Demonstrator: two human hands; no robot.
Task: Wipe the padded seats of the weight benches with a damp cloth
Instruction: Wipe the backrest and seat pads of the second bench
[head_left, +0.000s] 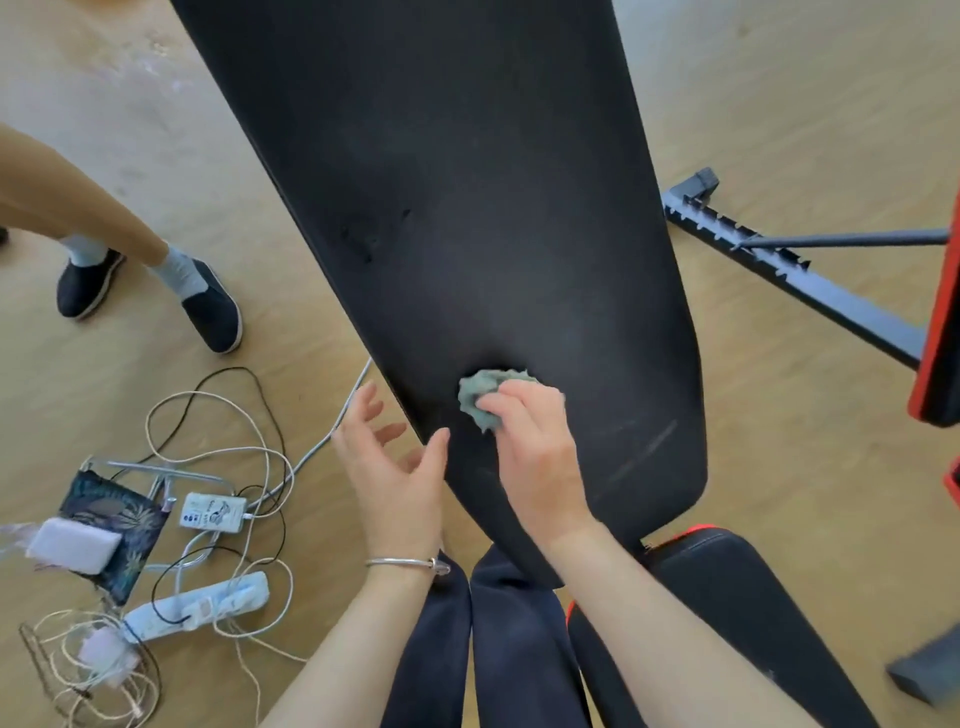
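Note:
A long black padded bench back (467, 182) runs from the top of the view down to the centre. A crumpled grey-green cloth (480, 395) lies on its lower part, and my right hand (535, 447) grips the cloth and presses it onto the pad. My left hand (389, 462) hovers beside the pad's left edge with fingers spread and holds nothing; its thumb is near the edge. A black seat pad with red trim (727, 597) sits at the lower right.
On the wooden floor at the left lie tangled cables (223, 452), a white power strip (208, 608), a charger (213, 512) and a patterned pouch (114, 525). Another person's legs and dark shoes (208, 306) stand at the left. The bench's metal frame (810, 280) lies at the right.

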